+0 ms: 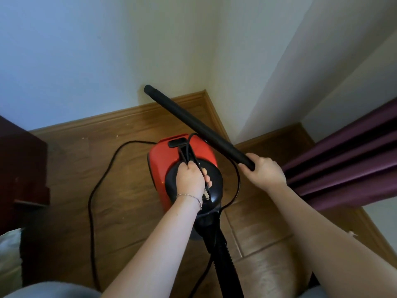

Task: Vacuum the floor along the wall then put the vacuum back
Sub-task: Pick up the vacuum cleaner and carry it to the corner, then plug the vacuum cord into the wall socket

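Observation:
A red and black canister vacuum [163, 162] hangs or stands over the wooden floor [120, 190] near the wall corner. My left hand [190, 179] grips its top handle together with loops of black power cord [103, 179] and the plug. My right hand [265, 171] grips the near end of a black tube [193, 123], which slants up and left toward the white wall [107, 50]. A black ribbed hose [223, 250] drops from the vacuum toward the bottom edge.
A dark wooden cabinet [21, 164] stands at the left. Purple curtains [348, 160] hang at the right. A wooden skirting board [137, 110] runs along the wall and round the corner. The cord trails in a loop over the floor at the left.

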Tool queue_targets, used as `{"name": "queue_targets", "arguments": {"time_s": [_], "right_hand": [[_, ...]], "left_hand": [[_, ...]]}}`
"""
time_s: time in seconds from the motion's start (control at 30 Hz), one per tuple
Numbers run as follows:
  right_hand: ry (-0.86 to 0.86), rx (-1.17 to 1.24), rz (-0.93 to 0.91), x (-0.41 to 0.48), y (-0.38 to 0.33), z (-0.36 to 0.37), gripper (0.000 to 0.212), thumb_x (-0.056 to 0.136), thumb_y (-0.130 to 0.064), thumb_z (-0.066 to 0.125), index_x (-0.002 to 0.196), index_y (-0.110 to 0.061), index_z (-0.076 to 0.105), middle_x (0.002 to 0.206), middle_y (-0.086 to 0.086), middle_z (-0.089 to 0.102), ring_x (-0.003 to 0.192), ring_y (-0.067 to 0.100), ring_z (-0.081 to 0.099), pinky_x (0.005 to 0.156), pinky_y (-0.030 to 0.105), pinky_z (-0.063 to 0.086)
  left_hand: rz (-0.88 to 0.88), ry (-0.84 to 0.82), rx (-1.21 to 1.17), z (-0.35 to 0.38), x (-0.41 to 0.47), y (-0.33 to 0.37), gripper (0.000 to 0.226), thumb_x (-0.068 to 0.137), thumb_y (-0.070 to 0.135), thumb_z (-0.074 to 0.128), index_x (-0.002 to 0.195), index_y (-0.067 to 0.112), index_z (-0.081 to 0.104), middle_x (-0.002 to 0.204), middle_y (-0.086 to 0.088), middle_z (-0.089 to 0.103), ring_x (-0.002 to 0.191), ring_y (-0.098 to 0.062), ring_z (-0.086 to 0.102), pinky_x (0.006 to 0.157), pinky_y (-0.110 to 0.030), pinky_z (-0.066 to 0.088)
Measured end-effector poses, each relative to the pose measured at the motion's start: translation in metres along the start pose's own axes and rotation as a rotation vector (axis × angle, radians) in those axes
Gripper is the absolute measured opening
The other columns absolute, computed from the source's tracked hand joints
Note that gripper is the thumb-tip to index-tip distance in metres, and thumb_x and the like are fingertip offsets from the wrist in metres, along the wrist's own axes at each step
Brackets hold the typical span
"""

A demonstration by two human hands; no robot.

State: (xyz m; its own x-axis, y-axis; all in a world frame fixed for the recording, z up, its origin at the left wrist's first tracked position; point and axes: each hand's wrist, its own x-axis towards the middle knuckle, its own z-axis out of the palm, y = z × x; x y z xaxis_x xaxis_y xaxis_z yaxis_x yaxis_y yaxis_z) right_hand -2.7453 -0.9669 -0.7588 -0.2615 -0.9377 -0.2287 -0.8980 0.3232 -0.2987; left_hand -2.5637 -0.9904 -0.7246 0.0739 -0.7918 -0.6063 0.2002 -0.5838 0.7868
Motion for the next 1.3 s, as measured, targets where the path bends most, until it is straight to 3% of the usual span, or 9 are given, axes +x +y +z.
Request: {"name": "queue_targets", "arguments": {"time_s": [0.2,0.33,0.57,0.8,0.93,1.03,1.13,1.2,1.3], "right_hand": [[0.021,-0.049,-0.021,0.012,0.004,0.02,0.038,0.093,-0.045,0.045,0.121,-0.02,0.054,0.093,0.005,0.066,0.081,0.028,0.064,0.066,0.038,0.055],[0.038,-0.059,0.009,0.015,0.0,0.04,0.039,0.096,-0.042,0.039,0.122,-0.015,0.05,0.102,0.008,0.063,0.088,0.029,0.062,0.067,0.038,0.053],[0.057,-0.11,0.019,0.02,0.001,0.048,0.05,0.094,-0.037,0.044,0.138,-0.015,0.038,0.125,0.008,0.054,0.112,0.028,0.051,0.088,0.039,0.044],[-0.073,-0.109,0.162,0.024,-0.007,0.051,0.057,0.095,-0.032,0.041,0.147,-0.014,0.026,0.142,0.009,0.041,0.127,0.031,0.039,0.106,0.044,0.032],[-0.248,0.069,0.148,0.025,-0.017,0.051,0.056,0.095,-0.022,0.04,0.149,-0.017,0.025,0.149,0.01,0.035,0.127,0.03,0.043,0.101,0.043,0.044],[-0.229,0.074,0.108,0.02,-0.032,0.046,0.055,0.095,-0.024,0.042,0.148,-0.016,0.029,0.147,0.008,0.04,0.129,0.027,0.043,0.101,0.04,0.045],[-0.122,-0.031,0.019,0.01,-0.047,0.027,0.053,0.095,-0.023,0.04,0.146,-0.016,0.032,0.141,0.008,0.047,0.127,0.027,0.044,0.1,0.04,0.044],[-0.027,-0.109,-0.094,-0.001,-0.056,0.007,0.052,0.096,-0.025,0.04,0.146,-0.017,0.032,0.14,0.006,0.049,0.128,0.026,0.044,0.102,0.038,0.041],[0.095,-0.096,-0.209,-0.021,-0.073,-0.023,0.051,0.096,-0.027,0.043,0.145,-0.017,0.037,0.138,0.005,0.052,0.128,0.024,0.046,0.105,0.036,0.037]], "left_hand": [[-0.001,0.009,-0.078,-0.007,0.008,0.001,0.023,0.095,0.008,0.028,0.079,0.009,0.044,0.057,-0.005,0.044,0.032,-0.01,0.039,0.034,-0.018,0.036],[0.003,0.021,-0.073,-0.007,0.011,-0.001,0.024,0.095,0.009,0.029,0.079,0.009,0.046,0.058,-0.004,0.044,0.032,-0.009,0.04,0.035,-0.017,0.038],[-0.002,0.032,-0.071,-0.007,0.01,-0.001,0.024,0.097,0.012,0.029,0.083,0.009,0.049,0.06,-0.005,0.044,0.031,-0.007,0.043,0.038,-0.018,0.045],[-0.02,0.019,-0.068,-0.009,0.007,0.001,0.022,0.098,0.012,0.029,0.089,0.008,0.049,0.061,-0.005,0.046,0.037,-0.011,0.045,0.041,-0.02,0.048],[-0.034,-0.001,-0.062,-0.01,0.005,0.002,0.021,0.098,0.013,0.03,0.09,0.008,0.049,0.061,-0.005,0.046,0.035,-0.01,0.045,0.041,-0.021,0.049],[-0.043,-0.012,-0.031,-0.011,0.001,0.006,0.02,0.098,0.014,0.031,0.093,0.006,0.049,0.061,-0.005,0.048,0.04,-0.013,0.047,0.044,-0.023,0.049],[-0.044,-0.07,0.138,-0.023,0.008,0.007,0.023,0.098,0.023,0.035,0.087,0.008,0.049,0.067,-0.008,0.054,0.052,-0.022,0.056,0.06,-0.035,0.056],[0.041,-0.087,0.442,-0.037,0.01,0.019,0.026,0.093,0.037,0.039,0.082,0.016,0.05,0.076,-0.01,0.06,0.073,-0.032,0.063,0.079,-0.048,0.054],[0.287,-0.081,0.925,-0.061,0.0,0.05,0.027,0.096,0.04,0.033,0.1,0.022,0.052,0.094,0.0,0.063,0.091,-0.03,0.062,0.085,-0.044,0.051]]}}
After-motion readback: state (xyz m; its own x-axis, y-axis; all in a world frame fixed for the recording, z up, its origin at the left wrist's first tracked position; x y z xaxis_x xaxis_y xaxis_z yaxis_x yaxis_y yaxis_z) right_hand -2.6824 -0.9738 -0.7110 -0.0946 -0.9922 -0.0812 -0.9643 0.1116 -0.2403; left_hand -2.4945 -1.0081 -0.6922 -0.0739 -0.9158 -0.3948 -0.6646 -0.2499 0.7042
